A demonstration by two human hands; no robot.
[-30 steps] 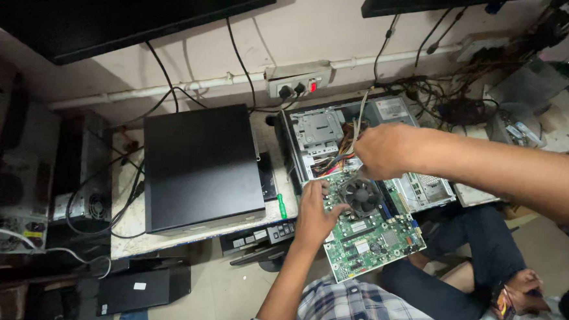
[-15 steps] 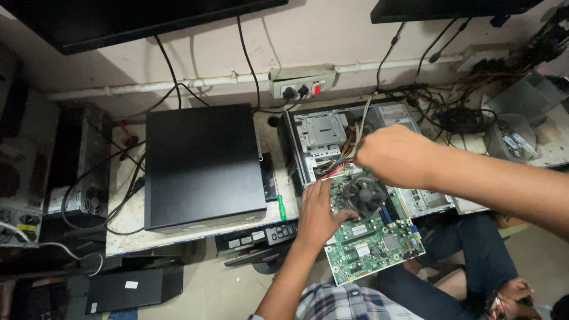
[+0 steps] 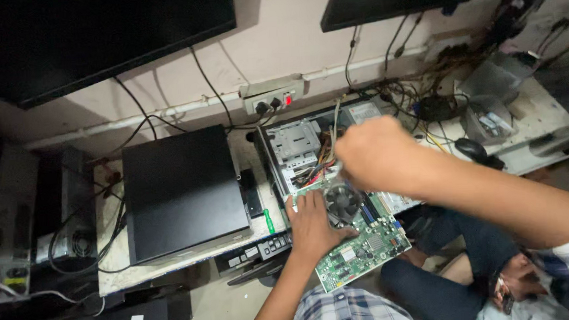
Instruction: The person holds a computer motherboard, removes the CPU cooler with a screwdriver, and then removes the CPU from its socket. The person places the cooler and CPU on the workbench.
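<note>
A green circuit board (image 3: 360,243) with a round black cooler fan (image 3: 343,201) is held tilted, partly over the open computer case (image 3: 300,146) and partly beyond the counter (image 3: 192,262) edge, above the person's lap. The left hand (image 3: 312,223) is laid on the board's near-left part, its fingers (image 3: 300,203) spread flat and open upon the surface beside the fan. The right hand (image 3: 378,155) is held above the fan and the bundle of coloured cables (image 3: 320,161); its fingers appear curled closed, though what is gripped cannot be told owing to blur.

A closed black case (image 3: 182,191) lies just beside the open one. A wall socket strip (image 3: 271,99) is fixed behind, and two dark monitors (image 3: 96,40) hang above.

Risk is judged as follows: the board could slip from the counter edge, being supported by one flat hand only; attached cables could be strained by the tilt.

Compared with the earlier frame, the right hand is seen slightly further left; the board's position is little changed.
</note>
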